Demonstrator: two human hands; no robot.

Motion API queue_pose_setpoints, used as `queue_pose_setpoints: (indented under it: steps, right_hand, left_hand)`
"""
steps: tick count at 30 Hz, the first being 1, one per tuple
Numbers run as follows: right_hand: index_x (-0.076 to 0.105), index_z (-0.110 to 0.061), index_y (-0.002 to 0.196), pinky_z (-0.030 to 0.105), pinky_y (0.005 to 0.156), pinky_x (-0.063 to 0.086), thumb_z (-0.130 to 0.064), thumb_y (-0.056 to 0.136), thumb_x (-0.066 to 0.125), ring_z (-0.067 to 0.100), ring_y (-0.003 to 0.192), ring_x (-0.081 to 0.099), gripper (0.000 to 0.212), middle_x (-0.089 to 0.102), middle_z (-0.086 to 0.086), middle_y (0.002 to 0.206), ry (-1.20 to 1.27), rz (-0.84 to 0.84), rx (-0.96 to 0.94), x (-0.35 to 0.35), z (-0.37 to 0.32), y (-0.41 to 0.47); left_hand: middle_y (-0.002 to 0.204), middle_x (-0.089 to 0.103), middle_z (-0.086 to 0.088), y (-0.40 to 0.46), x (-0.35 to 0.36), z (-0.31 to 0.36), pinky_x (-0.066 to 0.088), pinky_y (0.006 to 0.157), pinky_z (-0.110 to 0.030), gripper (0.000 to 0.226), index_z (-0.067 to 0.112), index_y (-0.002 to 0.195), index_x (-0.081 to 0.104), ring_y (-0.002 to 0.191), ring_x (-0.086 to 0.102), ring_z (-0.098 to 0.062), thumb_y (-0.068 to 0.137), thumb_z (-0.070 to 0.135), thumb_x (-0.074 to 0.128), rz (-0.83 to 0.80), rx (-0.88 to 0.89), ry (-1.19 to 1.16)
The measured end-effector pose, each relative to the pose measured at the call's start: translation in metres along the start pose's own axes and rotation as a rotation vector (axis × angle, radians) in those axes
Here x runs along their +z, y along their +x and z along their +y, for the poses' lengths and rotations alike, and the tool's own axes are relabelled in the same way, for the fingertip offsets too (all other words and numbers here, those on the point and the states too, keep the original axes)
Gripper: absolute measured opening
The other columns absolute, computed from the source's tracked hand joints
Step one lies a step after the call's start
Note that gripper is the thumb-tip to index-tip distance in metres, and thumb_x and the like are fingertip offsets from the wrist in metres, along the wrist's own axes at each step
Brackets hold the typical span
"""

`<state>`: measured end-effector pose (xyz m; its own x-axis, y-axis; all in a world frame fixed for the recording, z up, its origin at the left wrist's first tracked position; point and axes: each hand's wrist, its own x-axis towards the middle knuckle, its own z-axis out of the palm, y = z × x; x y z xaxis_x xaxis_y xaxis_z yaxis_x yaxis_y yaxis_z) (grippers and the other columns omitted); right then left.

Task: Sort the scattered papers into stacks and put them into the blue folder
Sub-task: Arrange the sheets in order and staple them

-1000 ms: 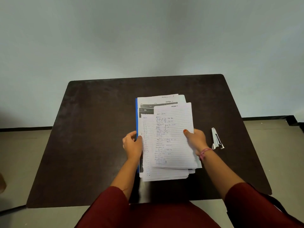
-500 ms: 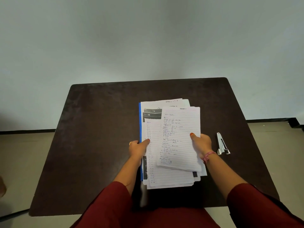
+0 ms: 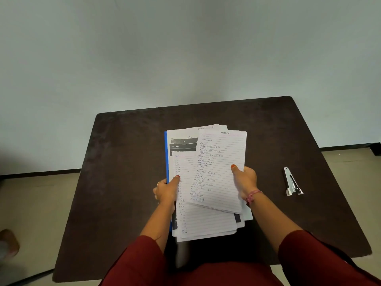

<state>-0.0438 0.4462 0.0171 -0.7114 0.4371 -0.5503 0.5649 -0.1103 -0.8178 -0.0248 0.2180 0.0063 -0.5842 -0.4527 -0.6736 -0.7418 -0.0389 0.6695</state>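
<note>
A stack of white papers (image 3: 204,221) lies on the blue folder (image 3: 166,153), of which only the left edge shows. My left hand (image 3: 167,190) grips that left edge, thumb on the lower sheets. My right hand (image 3: 245,180) pinches the right side of a thin sheaf of lined handwritten sheets (image 3: 218,170), raised and tilted a little clockwise over the stack. A printed page with dark bands (image 3: 183,144) shows underneath at the top left.
The dark brown table (image 3: 123,182) stands against a pale wall. A metal stapler (image 3: 290,182) lies to the right of my right hand. My red-sleeved arms and lap fill the near edge. Tiled floor shows on both sides.
My right hand has shifted the handwritten sheaf rightward and lifted it off the stack. My left thumb moved onto the lower sheets at the folder's edge.
</note>
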Motion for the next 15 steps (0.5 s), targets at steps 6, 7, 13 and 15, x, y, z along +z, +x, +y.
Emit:
queue_pose_setpoints:
  steps: [6, 7, 13, 15]
  right_hand:
    - [0.069, -0.007, 0.092, 0.032, 0.076, 0.051, -0.017, 0.093, 0.06, 0.022, 0.089, 0.065, 0.013, 0.071, 0.006, 0.099, -0.011, -0.012, 0.028, 0.015, 0.0, -0.002]
    - [0.069, -0.006, 0.093, 0.031, 0.075, 0.051, -0.017, 0.093, 0.06, 0.021, 0.087, 0.065, 0.015, 0.07, 0.006, 0.097, -0.016, -0.017, 0.036, 0.015, 0.0, -0.002]
    - [0.06, -0.011, 0.078, 0.038, 0.082, 0.05, -0.018, 0.093, 0.062, 0.019, 0.078, 0.06, 0.016, 0.064, 0.002, 0.085, -0.046, -0.079, 0.134, 0.011, -0.012, -0.001]
    - [0.064, -0.005, 0.088, 0.04, 0.088, 0.052, -0.015, 0.09, 0.065, 0.026, 0.09, 0.064, 0.011, 0.067, 0.008, 0.099, -0.057, -0.103, 0.162, 0.004, -0.021, 0.007]
  left_hand:
    - [0.114, 0.059, -0.005, 0.006, -0.011, 0.004, 0.051, 0.092, -0.048, 0.04, 0.026, 0.086, 0.059, 0.096, 0.062, -0.024, 0.061, 0.056, 0.069, 0.041, -0.01, 0.029]
    - [0.115, 0.057, -0.005, 0.006, -0.012, 0.005, 0.05, 0.093, -0.049, 0.035, 0.026, 0.084, 0.057, 0.098, 0.06, -0.025, 0.067, 0.053, 0.071, 0.054, -0.011, 0.036]
    - [0.11, 0.059, -0.008, 0.016, -0.014, 0.003, 0.046, 0.096, -0.053, 0.044, 0.02, 0.079, 0.062, 0.099, 0.059, -0.027, 0.073, 0.064, 0.058, 0.097, -0.026, 0.066]
    - [0.108, 0.061, -0.008, 0.018, -0.013, 0.002, 0.047, 0.095, -0.054, 0.048, 0.019, 0.073, 0.063, 0.099, 0.06, -0.028, 0.073, 0.066, 0.054, 0.107, -0.03, 0.087]
